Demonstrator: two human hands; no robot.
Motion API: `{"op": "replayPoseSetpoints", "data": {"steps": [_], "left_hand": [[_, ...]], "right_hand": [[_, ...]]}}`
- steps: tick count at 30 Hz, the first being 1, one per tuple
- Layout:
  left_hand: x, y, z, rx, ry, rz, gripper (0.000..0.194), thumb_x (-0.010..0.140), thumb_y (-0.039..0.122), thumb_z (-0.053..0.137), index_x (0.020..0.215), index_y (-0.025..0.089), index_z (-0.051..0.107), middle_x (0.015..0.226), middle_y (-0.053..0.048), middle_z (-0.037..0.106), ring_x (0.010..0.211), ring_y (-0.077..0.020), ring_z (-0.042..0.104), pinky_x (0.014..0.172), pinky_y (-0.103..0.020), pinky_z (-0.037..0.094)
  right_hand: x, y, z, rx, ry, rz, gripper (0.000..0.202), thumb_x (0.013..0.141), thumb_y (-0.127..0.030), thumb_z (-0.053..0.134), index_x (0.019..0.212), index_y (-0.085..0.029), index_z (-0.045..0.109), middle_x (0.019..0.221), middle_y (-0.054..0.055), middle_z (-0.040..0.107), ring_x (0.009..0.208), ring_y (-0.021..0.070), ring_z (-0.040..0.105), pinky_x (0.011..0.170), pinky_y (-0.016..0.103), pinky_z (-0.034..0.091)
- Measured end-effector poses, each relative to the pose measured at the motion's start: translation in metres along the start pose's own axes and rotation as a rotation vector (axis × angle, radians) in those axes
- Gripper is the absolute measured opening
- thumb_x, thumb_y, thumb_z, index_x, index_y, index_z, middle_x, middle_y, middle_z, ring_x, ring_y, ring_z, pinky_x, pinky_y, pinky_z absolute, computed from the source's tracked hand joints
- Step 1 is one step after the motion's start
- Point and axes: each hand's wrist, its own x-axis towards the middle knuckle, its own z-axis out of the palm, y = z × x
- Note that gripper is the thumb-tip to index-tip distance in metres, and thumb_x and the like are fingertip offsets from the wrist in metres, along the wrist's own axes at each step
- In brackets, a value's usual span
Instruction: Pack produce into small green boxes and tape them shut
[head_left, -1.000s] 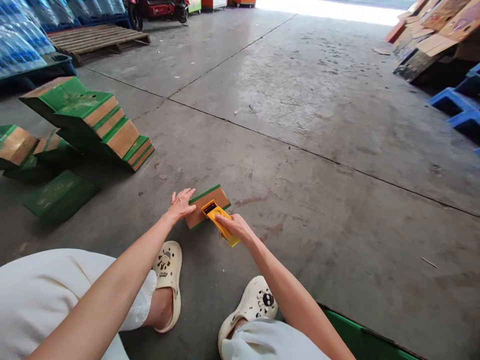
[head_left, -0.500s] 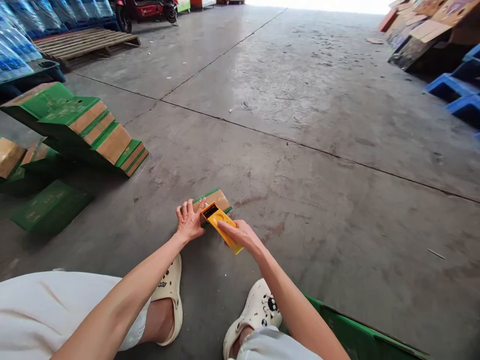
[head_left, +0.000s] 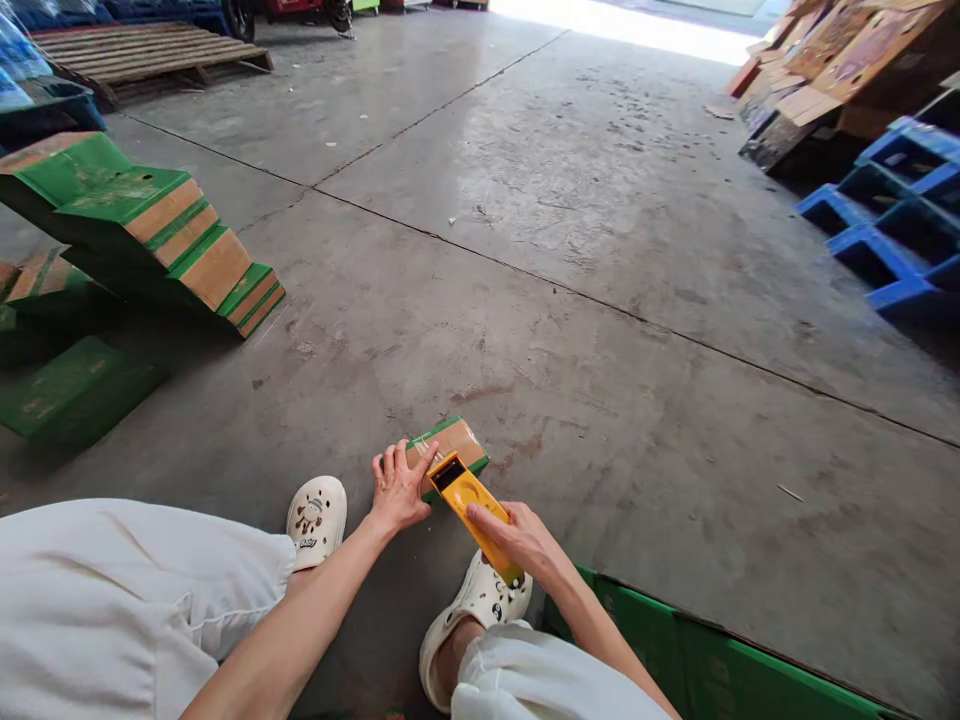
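A small green and brown cardboard box (head_left: 459, 440) rests on the concrete floor in front of the feet. My left hand (head_left: 401, 487) lies on its left end with the fingers spread, thumb or forefinger near a strip of clear tape. A yellow tool (head_left: 474, 500) with a dark slot at its upper end is gripped in my right hand (head_left: 517, 540), thumb on top. The slotted end is close to my left fingertips and the box's near edge; whether it touches the box I cannot tell.
Stacked green and brown boxes (head_left: 161, 225) stand at the left, a wooden pallet (head_left: 150, 52) behind them. At the right are blue pallets (head_left: 900, 220) and cardboard boxes (head_left: 847, 75). A large green box (head_left: 720, 650) lies at the lower right, beside my right foot.
The view has shifted, so the hands and small box appear lower and further right. More of the left shoe shows. Both hands keep their places, the right still holding the yellow tool.
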Motion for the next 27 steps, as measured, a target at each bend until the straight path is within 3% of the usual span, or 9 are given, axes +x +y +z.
{"op": "replayPoseSetpoints", "data": {"steps": [6, 10, 14, 21, 27], "left_hand": [[0.039, -0.032, -0.035, -0.135, -0.192, -0.047, 0.121, 0.063, 0.058, 0.086, 0.167, 0.049, 0.025, 0.164, -0.011, 0.035, 0.147, -0.0391, 0.037, 0.116, -0.049, 0.03], [0.053, -0.045, -0.042, -0.177, -0.254, -0.057, 0.119, 0.065, 0.06, 0.084, 0.167, 0.048, 0.025, 0.166, -0.011, 0.036, 0.147, -0.039, 0.039, 0.115, -0.048, 0.032], [0.057, -0.048, -0.043, -0.185, -0.289, -0.046, 0.12, 0.065, 0.061, 0.083, 0.167, 0.048, 0.023, 0.169, -0.01, 0.033, 0.149, -0.0404, 0.037, 0.115, -0.047, 0.033], [0.056, -0.046, -0.04, -0.159, -0.28, -0.046, 0.122, 0.065, 0.062, 0.083, 0.168, 0.048, 0.02, 0.17, -0.011, 0.031, 0.149, -0.0409, 0.036, 0.115, -0.048, 0.032], [0.05, -0.039, -0.036, -0.133, -0.262, -0.048, 0.122, 0.065, 0.062, 0.083, 0.168, 0.05, 0.017, 0.168, -0.012, 0.032, 0.148, -0.0418, 0.037, 0.113, -0.048, 0.032]], "right_hand": [[-0.054, 0.032, -0.027, -0.03, 0.02, 0.068, 0.064, 0.079, -0.081, 0.064, 0.078, -0.017, 0.067, 0.067, 0.003, 0.063, 0.059, 0.0164, 0.055, 0.051, 0.026, 0.035], [-0.066, 0.045, -0.03, 0.051, 0.011, 0.093, 0.067, 0.078, -0.083, 0.065, 0.082, -0.016, 0.069, 0.067, 0.002, 0.061, 0.058, 0.0149, 0.051, 0.05, 0.025, 0.033], [-0.041, 0.042, -0.024, 0.018, 0.012, 0.127, 0.064, 0.078, -0.079, 0.069, 0.079, -0.015, 0.067, 0.068, 0.004, 0.066, 0.059, 0.0161, 0.058, 0.051, 0.024, 0.04], [0.028, 0.032, -0.019, -0.087, -0.014, 0.203, 0.052, 0.09, -0.064, 0.066, 0.071, -0.017, 0.065, 0.064, 0.006, 0.07, 0.059, 0.0169, 0.066, 0.052, 0.022, 0.043], [0.053, 0.008, 0.0, -0.131, 0.095, 0.198, 0.048, 0.094, -0.057, 0.065, 0.066, -0.018, 0.063, 0.06, 0.007, 0.07, 0.054, 0.0188, 0.067, 0.047, 0.024, 0.044]]}}
